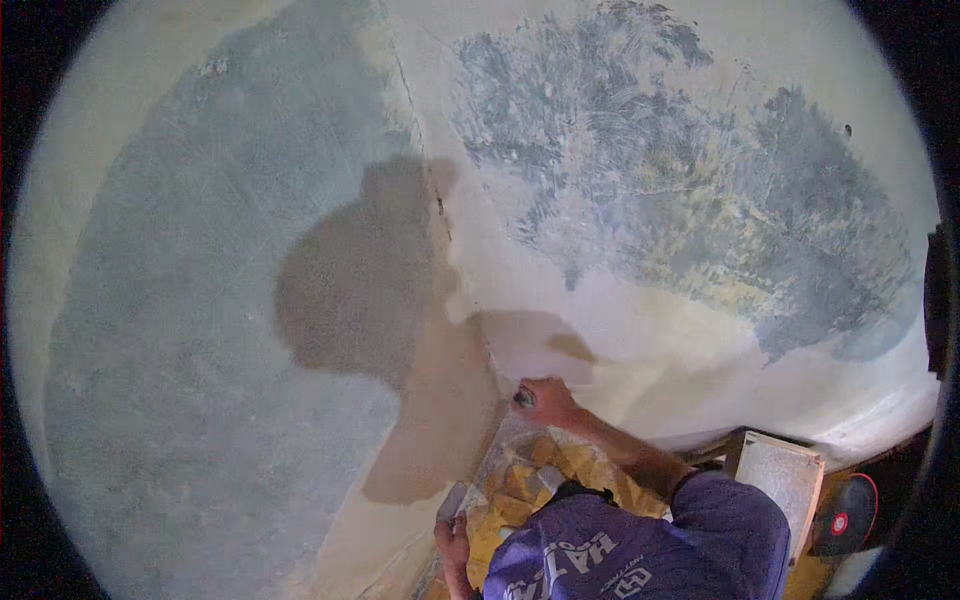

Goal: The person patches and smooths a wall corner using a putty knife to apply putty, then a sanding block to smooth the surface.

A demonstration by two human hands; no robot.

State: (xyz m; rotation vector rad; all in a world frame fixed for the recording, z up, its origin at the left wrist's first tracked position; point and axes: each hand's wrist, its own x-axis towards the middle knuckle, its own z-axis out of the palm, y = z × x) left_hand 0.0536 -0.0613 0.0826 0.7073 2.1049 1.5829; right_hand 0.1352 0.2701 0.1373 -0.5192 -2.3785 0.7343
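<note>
I face a wall corner [440,210] with patchy grey-blue and cream plaster. My right hand [548,402] is closed around a tool with a dark round handle end [523,398] and presses it against the cream wall just right of the corner. The tool's blade is hidden by the hand. Lower down, my left hand [455,542] grips a flat grey blade [452,500] near the base of the corner. A yellow patterned sheet or sack [530,478] lies between the two hands, below my right forearm.
A pale wooden box or board [782,478] stands at the lower right against the wall. Beside it lies a black and red round object [846,516]. A tan shadow of my head [360,280] falls across the corner. The purple shirt [640,550] fills the lower middle.
</note>
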